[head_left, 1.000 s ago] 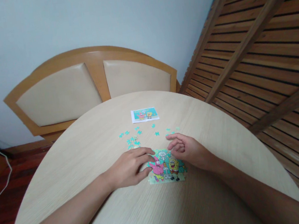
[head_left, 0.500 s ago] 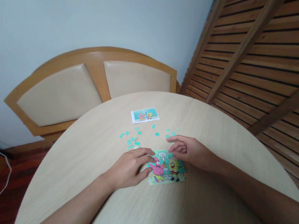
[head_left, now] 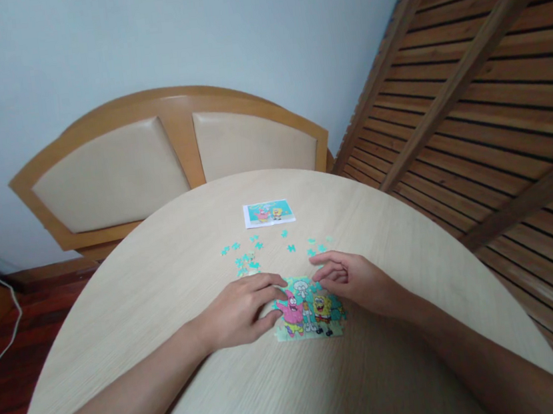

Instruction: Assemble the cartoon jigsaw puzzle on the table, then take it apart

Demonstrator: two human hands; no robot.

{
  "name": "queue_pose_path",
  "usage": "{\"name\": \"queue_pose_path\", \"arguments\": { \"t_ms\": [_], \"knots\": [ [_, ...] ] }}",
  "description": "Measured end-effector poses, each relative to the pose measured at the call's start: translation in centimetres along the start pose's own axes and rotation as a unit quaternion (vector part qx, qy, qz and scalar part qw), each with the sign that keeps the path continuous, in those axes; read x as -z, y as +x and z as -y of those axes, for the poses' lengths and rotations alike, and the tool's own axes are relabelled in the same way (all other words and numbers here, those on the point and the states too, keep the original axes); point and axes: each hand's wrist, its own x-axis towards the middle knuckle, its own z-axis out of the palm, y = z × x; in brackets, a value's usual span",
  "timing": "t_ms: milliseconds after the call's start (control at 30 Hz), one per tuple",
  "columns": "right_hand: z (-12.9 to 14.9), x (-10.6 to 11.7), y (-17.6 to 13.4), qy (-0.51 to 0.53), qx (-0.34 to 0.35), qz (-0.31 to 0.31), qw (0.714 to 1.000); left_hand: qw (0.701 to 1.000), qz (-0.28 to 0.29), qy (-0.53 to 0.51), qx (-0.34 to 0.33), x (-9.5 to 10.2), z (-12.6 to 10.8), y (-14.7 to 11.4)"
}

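Note:
A partly joined jigsaw puzzle (head_left: pixel 307 311) lies flat on the table, showing a pink star figure, a pale green-blue figure and a yellow square one. My left hand (head_left: pixel 246 310) rests at its left side, fingers spread, with the fingertips and thumb over the left edge and nothing visible in them. Over the upper right corner is my right hand (head_left: pixel 359 281). One of its fingers reaches out to the left while the others curl inward; anything between them is hidden. Loose turquoise puzzle pieces (head_left: pixel 246 260) lie beyond my left hand, and more loose pieces (head_left: pixel 316 249) lie just past my right.
The round wooden table (head_left: pixel 200 404) carries a small picture card (head_left: pixel 271 213) with the same cartoon figures at the far side. Behind it stands a padded wooden headboard (head_left: pixel 185 137) against the wall. A slatted wooden panel (head_left: pixel 468 89) slopes along the right.
Both hands stay almost where they were, with only a very slight shift of the right hand. The puzzle and the loose pieces look the same.

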Motion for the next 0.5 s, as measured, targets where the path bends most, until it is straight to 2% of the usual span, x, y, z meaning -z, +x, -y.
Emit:
{"name": "queue_pose_path", "arguments": {
  "t_ms": [267, 500],
  "knots": [
    [-0.37, 0.09, -0.01, -0.009, 0.009, 0.018, 1.000, 1.000, 0.004, 0.004, -0.001, -0.10, 0.19, -0.07],
    [-0.95, 0.41, -0.15, -0.052, 0.048, 0.041, 0.997, 1.000, 0.005, 0.010, 0.001, 0.01, 0.16, -0.08]
  ]
}}
